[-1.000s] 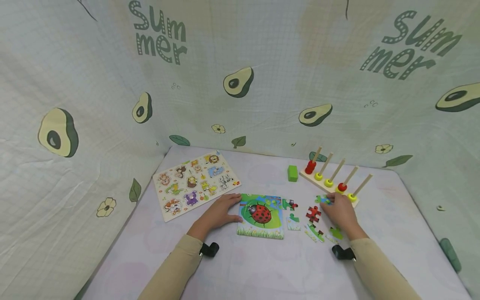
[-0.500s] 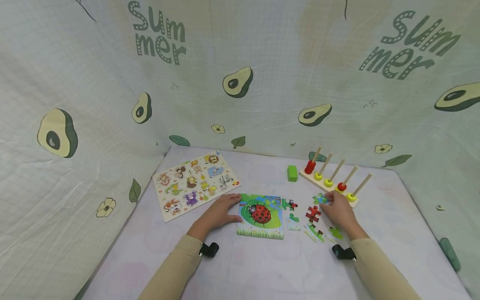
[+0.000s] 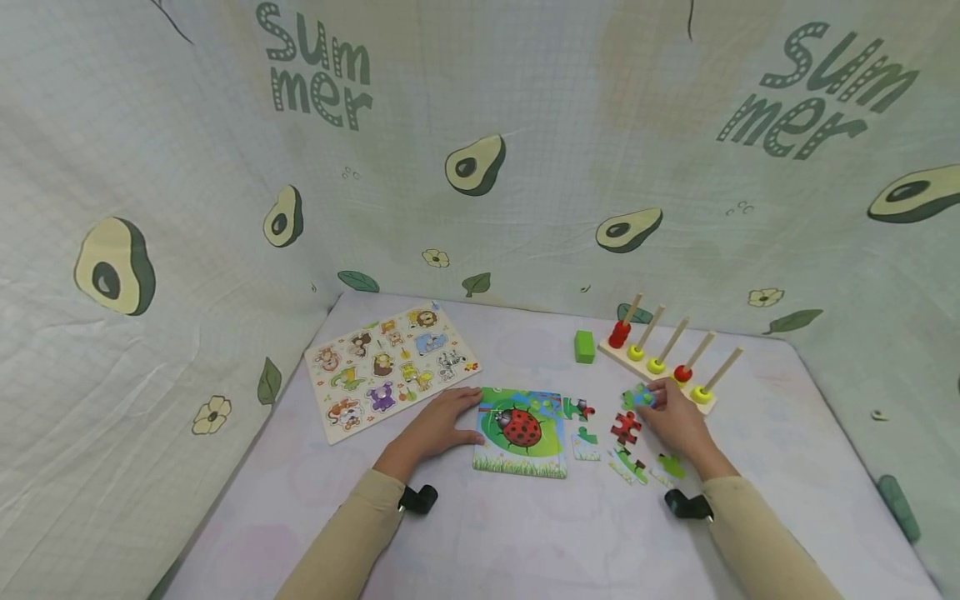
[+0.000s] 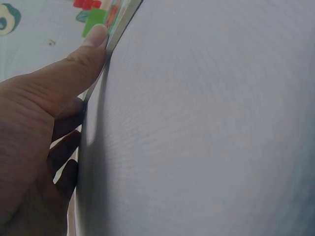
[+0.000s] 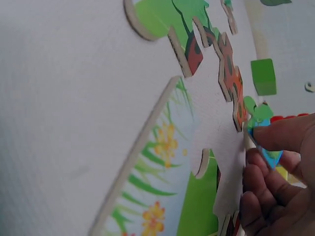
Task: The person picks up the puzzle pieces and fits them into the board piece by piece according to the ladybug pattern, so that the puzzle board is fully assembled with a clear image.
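My left hand rests at the left edge of a square ladybug puzzle board, its thumb and fingers spread against that edge. In the left wrist view the thumb lies along the board's thin side. To the right, my right hand pinches a blue-and-green jigsaw piece between thumb and fingers. The right wrist view shows this piece tilted and lifted. Just below it lies a red jigsaw piece. Several more loose pieces are scattered between the board and my right wrist.
A wooden animal peg puzzle lies at the back left. A green block stands behind the loose pieces. Beyond the right hand is a bead stacker with upright pegs and red and yellow beads. Printed cloth walls the table.
My right hand has lifted and tilted the blue-and-green piece, shifting it slightly left. My left hand and the board have stayed put.
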Tool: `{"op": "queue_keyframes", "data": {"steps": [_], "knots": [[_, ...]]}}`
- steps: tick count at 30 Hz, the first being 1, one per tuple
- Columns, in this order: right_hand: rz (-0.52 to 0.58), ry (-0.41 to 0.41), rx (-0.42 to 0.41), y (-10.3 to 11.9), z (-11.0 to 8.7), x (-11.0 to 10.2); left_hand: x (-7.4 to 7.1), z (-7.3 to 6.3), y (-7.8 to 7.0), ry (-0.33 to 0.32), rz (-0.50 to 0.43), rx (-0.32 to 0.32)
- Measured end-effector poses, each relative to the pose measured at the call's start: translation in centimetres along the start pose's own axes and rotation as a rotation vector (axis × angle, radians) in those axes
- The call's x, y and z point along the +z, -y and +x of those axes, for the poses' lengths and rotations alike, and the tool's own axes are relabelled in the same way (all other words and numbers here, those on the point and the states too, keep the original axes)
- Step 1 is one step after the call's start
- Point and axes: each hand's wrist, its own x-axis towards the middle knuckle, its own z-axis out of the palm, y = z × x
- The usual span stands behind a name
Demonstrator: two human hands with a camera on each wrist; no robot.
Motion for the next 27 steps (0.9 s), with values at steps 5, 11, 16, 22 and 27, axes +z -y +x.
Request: {"op": "queue_keyframes", "data": {"steps": [5, 11, 16, 22, 27], "knots": [[-0.014, -0.038, -0.071, -0.4, 0.3, 0.4, 0.1, 0.1, 0.1, 0.0, 0.002, 0.004], [-0.001, -0.07, -0.12, -0.3, 0.5, 0.7, 0.1, 0.1, 0.2, 0.001, -0.001, 0.011], [0.031, -0.09, -0.135, 0.2, 0.5, 0.9, 0.0, 0.1, 0.2, 0.0, -0.002, 0.015], [0.074, -0.069, -0.168, 1.3, 0.1, 1.0, 0.1, 0.2, 0.2, 0.004, -0.002, 0.015], [0.107, -0.053, -0.235, 2.2, -0.2, 1.5, 0.2, 0.2, 0.3, 0.006, 0.0, 0.016]]}}
